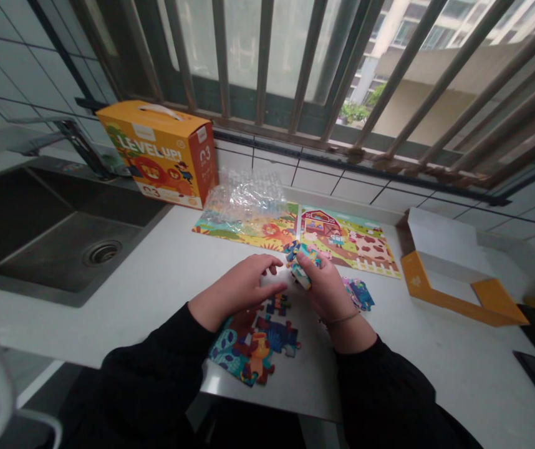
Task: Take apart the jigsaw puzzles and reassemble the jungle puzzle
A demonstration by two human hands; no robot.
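My worktop [155,268] carries the joined puzzle [260,352] close to its front edge, so my left sleeve [155,368] could nudge a corner over. Left of the puzzle is the sink [66,243], an awkward place if a piece skids away. Beyond the puzzle, a picture sheet [274,232] lies partly under bubble wrap [249,196], which could hide a stray piece. My left hand [237,287] is over the puzzle's far side, thumb and fingers apart, pinching nothing I can see; dropped carelessly, it could break the joins. My right hand [333,293], right of the puzzle, pinches loose pieces [301,265]; they overlap unevenly, so a slack thumb could spill some.
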